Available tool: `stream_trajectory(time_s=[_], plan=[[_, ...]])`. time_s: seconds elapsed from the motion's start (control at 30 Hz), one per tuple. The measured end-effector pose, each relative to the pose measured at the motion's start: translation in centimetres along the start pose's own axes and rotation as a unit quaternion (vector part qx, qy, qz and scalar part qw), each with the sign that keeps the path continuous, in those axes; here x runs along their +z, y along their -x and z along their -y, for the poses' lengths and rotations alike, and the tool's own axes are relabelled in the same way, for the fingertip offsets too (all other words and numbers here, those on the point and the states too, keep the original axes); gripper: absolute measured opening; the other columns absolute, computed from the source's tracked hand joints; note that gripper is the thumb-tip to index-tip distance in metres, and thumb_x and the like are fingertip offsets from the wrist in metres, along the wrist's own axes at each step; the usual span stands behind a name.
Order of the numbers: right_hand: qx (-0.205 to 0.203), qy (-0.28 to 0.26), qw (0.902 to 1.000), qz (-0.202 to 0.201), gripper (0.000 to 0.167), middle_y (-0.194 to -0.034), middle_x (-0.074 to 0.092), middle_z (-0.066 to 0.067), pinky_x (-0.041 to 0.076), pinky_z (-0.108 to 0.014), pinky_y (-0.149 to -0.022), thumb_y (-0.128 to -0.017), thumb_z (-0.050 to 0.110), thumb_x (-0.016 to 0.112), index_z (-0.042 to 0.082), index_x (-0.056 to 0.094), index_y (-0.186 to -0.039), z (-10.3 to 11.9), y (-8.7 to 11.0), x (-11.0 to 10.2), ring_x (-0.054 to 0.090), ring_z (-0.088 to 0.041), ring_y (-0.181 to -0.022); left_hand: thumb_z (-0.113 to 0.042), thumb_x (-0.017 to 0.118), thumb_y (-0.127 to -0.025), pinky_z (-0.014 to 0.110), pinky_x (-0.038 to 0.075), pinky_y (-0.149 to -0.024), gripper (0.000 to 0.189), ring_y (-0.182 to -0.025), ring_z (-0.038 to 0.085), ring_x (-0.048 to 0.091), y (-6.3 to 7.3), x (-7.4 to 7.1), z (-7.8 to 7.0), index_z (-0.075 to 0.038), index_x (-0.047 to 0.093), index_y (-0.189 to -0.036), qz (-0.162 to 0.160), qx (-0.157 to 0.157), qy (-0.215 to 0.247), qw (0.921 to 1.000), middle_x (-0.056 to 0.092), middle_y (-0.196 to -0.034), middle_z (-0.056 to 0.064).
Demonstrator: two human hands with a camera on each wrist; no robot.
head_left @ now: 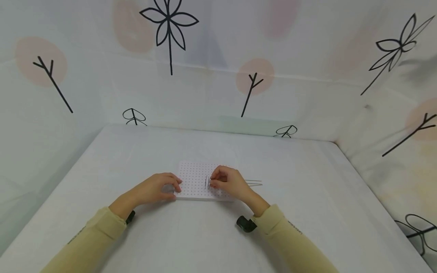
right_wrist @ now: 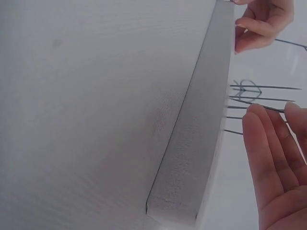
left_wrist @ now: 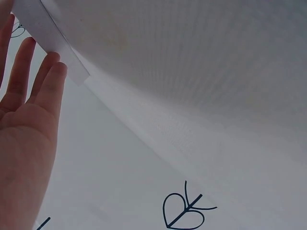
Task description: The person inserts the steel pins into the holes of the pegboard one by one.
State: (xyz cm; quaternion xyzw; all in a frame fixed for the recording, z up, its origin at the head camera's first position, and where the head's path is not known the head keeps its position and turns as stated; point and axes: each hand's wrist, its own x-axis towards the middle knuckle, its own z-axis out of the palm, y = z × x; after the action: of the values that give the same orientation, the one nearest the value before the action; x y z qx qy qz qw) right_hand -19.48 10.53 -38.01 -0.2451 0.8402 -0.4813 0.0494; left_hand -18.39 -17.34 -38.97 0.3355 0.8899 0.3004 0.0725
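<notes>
A white board with rows of small holes [head_left: 191, 172] lies flat on the table. Several thin dark metal pins [right_wrist: 266, 87] stick up from it near its middle. My right hand [head_left: 228, 182] is over the board's right half, thumb and fingertips pinching one slim pin [right_wrist: 242, 101] among the others; its lower end meets the board's top. At the board's left edge, my left hand [head_left: 160, 187] rests its fingertips on the surface, with the thumb by the front corner. The left wrist view shows these fingers [left_wrist: 48, 93] fairly straight against the board's side [left_wrist: 53, 38].
A few more thin metal rods [head_left: 253, 181] lie just right of the board, partly hidden behind my right hand. White cloth covers the table [head_left: 191, 242]. Fabric walls [head_left: 211, 94] printed with plant drawings rise at the back and sides.
</notes>
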Motion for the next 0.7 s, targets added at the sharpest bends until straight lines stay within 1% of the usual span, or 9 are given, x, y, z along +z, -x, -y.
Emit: stream_trajectory(time_s=[0.03, 0.1, 0.3, 0.53, 0.7], plan=[[0.002, -0.003, 1.0, 0.0, 0.01, -0.084, 0.063, -0.006, 0.05, -0.023, -0.068, -0.082, 0.0, 0.068, 0.001, 0.06, -0.089, -0.49, -0.14, 0.09, 0.06, -0.016, -0.074, -0.008, 0.075, -0.077, 0.046, 0.039, -0.097, 0.017, -0.113, 0.026, 0.053, 0.01, -0.02, 0.02, -0.018, 0.067, -0.088, 0.0, 0.0, 0.0, 1.0, 0.06, -0.115, 0.003], [0.002, -0.006, 1.0, 0.003, 0.01, -0.084, 0.063, -0.005, 0.05, -0.024, -0.068, -0.082, 0.002, 0.069, 0.003, 0.061, -0.088, -0.68, -0.17, 0.14, 0.06, -0.014, -0.074, -0.009, 0.075, -0.077, 0.046, 0.039, -0.096, 0.017, -0.113, 0.027, 0.053, 0.04, -0.03, 0.06, -0.018, 0.067, -0.088, 0.0, 0.002, -0.002, 1.0, 0.06, -0.115, 0.003], [0.005, -0.005, 0.9999, 0.015, 0.009, -0.083, 0.063, -0.002, 0.051, -0.023, -0.07, -0.082, 0.002, 0.069, 0.005, 0.062, -0.086, -0.73, -0.08, 0.22, 0.06, -0.012, -0.074, -0.009, 0.075, -0.078, 0.046, 0.039, -0.097, 0.017, -0.113, 0.026, 0.052, 0.03, -0.03, 0.08, -0.019, 0.067, -0.089, 0.002, 0.002, -0.002, 1.0, 0.06, -0.116, 0.003], [-0.007, 0.008, 0.9997, 0.021, 0.011, -0.083, 0.063, -0.001, 0.051, -0.024, -0.07, -0.08, -0.001, 0.07, 0.005, 0.062, -0.085, -0.63, -0.02, 0.21, 0.06, -0.012, -0.075, -0.007, 0.074, -0.078, 0.046, 0.04, -0.096, 0.017, -0.112, 0.026, 0.053, 0.05, -0.08, -0.06, -0.018, 0.066, -0.089, 0.001, 0.005, -0.003, 1.0, 0.06, -0.115, 0.004], [-0.006, 0.025, 0.9995, 0.019, 0.012, -0.082, 0.063, 0.0, 0.051, -0.024, -0.071, -0.079, -0.002, 0.07, 0.006, 0.062, -0.084, -0.58, 0.09, -0.02, 0.06, -0.012, -0.075, -0.007, 0.074, -0.078, 0.046, 0.04, -0.096, 0.017, -0.112, 0.026, 0.053, 0.01, -0.04, 0.08, -0.018, 0.066, -0.088, -0.001, 0.007, -0.004, 1.0, 0.06, -0.115, 0.003]])
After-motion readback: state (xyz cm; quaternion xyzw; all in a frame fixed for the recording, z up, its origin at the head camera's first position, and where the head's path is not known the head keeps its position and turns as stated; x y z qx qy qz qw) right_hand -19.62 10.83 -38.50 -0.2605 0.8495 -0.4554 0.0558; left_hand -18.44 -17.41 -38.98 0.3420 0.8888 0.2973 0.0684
